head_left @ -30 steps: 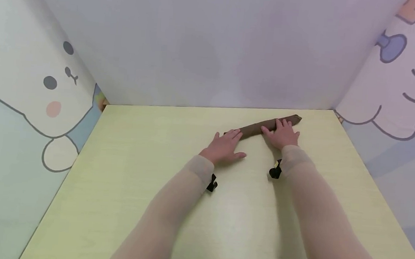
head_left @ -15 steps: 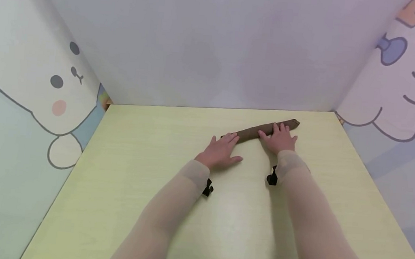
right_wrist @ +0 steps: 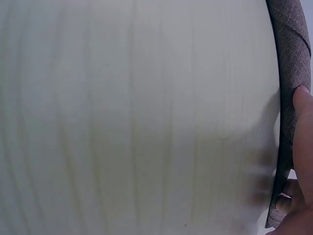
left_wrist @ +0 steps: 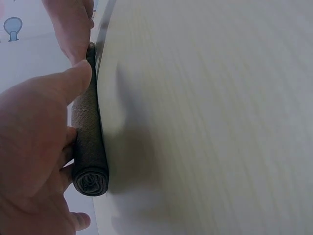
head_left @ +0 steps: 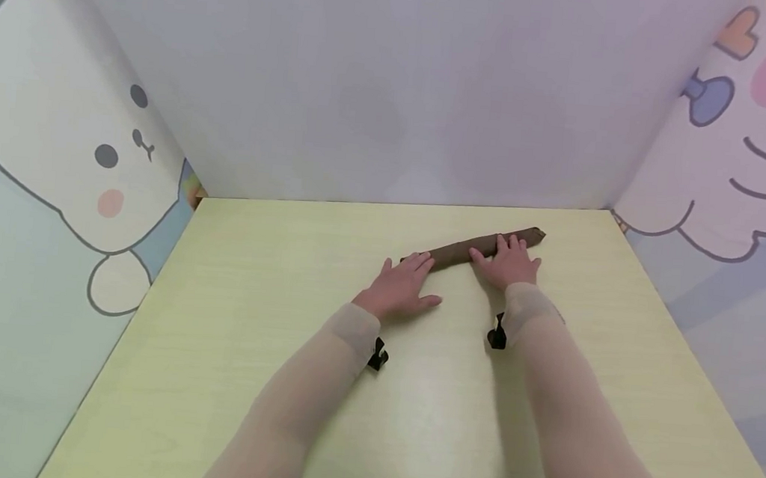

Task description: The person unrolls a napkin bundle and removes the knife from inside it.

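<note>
Near the far edge of the table (head_left: pixel 250 296), right of its middle, lies a brown cloth roll (head_left: pixel 451 255), slanted so that its right end sits closer to that edge. The left hand (head_left: pixel 395 289) is spread, fingers laid straight over the roll's left end, its thumb held apart above the table. The right hand (head_left: pixel 509 264) has its fingers spread too, resting on the roll further right, thumb against the near side. The left wrist view shows the roll's end coiled in layers (a tight spiral). The table's top is pale yellow with faint grain, catching a soft sheen and the arms' shadows. Behind the table rises a plain pale lilac wall (head_left: pixel 368 80); to its left stands a panel with a white cartoon animal (head_left: pixel 47 130), to its right another with a pink-nosed figure (head_left: pixel 733 161).
</note>
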Available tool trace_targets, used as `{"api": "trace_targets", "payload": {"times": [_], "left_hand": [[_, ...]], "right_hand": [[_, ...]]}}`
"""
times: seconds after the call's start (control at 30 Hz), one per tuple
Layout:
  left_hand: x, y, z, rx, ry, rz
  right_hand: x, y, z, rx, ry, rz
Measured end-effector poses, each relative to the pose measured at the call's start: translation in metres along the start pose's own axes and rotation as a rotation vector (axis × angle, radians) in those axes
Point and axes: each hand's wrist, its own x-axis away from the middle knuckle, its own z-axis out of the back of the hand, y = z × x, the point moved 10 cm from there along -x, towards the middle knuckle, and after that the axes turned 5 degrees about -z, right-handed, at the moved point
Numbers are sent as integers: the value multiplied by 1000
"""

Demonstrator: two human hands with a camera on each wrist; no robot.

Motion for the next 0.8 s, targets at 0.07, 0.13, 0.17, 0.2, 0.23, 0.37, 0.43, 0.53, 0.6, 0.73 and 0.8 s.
{"api": "trace_targets", "payload": {"times": [0.07,0.13,0.17,0.2,0.23,0.37,0.43,0.53,0.6,0.73,0.8], "left_hand": [[2,1,1,0,-3,5],[3,1,2,-3,-5,9],[3,2,3,-5,-5,11],[4,2,3,-6,-6,12],[4,3,4,-5,-6,11],[7,3,6,-1,-7,22],[9,2,5,0,-9,31],[12,1,4,8,-10,40],[15,0,2,15,-12,43],[21,0,1,20,-2,45],[22,0,1,18,6,44]], "right_hand": [[2,-1,0,-1,5,0],[3,-1,1,4,8,-1],[3,0,1,8,10,-3],[4,0,2,10,13,-3],[5,-1,2,12,13,-4],[9,-4,5,18,18,-2],[11,-6,5,19,13,-2],[15,-10,4,26,-3,-6],[17,-12,1,31,-10,-10],[20,-14,-2,43,-6,-4],[20,-13,-2,46,0,1]]}}
